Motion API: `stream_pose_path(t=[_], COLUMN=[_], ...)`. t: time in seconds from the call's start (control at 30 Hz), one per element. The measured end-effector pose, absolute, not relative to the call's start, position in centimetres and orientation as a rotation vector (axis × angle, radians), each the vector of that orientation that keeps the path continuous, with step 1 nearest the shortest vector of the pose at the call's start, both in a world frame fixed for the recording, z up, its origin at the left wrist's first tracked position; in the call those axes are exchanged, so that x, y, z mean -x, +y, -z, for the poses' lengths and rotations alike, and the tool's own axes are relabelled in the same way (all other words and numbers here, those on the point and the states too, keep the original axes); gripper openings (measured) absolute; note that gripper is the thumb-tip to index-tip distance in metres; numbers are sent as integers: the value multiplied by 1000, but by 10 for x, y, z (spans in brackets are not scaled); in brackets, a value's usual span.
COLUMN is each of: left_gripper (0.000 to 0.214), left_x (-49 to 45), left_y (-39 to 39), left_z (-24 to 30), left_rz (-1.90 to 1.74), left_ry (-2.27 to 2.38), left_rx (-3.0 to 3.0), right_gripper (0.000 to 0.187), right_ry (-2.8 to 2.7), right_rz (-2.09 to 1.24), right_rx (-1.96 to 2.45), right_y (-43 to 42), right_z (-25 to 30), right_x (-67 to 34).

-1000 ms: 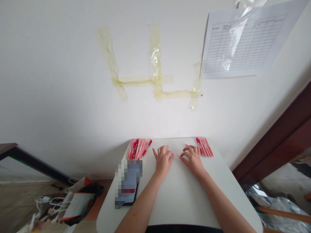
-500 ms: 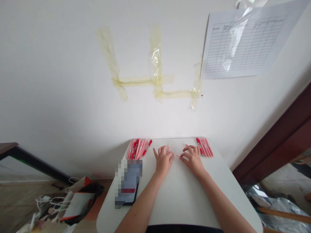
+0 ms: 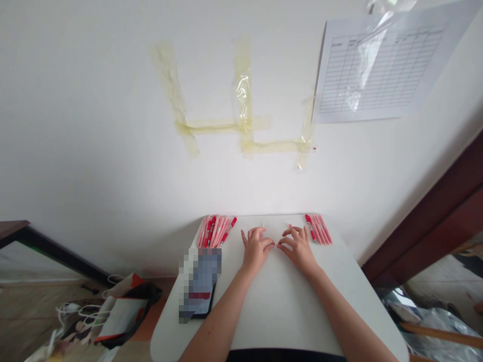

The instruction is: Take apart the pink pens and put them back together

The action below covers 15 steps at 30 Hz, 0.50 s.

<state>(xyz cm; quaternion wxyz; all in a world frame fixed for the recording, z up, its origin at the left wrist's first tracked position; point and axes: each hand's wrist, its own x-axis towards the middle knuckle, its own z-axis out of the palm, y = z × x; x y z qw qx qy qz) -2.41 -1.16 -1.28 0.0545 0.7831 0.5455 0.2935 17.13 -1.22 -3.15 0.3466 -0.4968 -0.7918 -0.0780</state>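
Both hands rest at the far middle of a small white table [image 3: 279, 306]. My left hand [image 3: 256, 248] is curled, its fingers pinched on a slim pale pen part whose tip pokes out toward the wall. My right hand [image 3: 298, 246] is also curled, its thumb and forefinger pinching a thin pink piece that reaches toward the left hand. The fingertips of the two hands nearly meet. A heap of pink and red pens [image 3: 215, 230] lies left of the left hand. A smaller row of pink pens [image 3: 319, 229] lies just right of the right hand.
A dark phone [image 3: 199, 289] lies on the table's left side. The table stands against a white wall with yellowed tape strips [image 3: 241, 105] and a printed sheet [image 3: 377, 65]. Bags and cables [image 3: 109, 317] sit on the floor at left; a dark wooden frame [image 3: 433, 216] rises at right.
My two hands have drawn closer together, so the thin piece in the right hand now reaches the left hand's fingertips.
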Motion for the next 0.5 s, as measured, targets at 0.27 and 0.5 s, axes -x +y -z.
stream_pose_path(t=[0.27, 0.5], left_gripper=[6, 6], left_x=[25, 21], left_y=[-9, -7], left_z=[17, 11], left_rz=[-953, -946], left_ry=[1654, 1636], left_rx=[-2318, -2314], right_gripper=[11, 13], right_ry=[-2064, -1994], right_rz=[151, 89], right_rx=[1273, 1259], right_y=[-9, -9], right_z=[35, 33], right_x=[-174, -175])
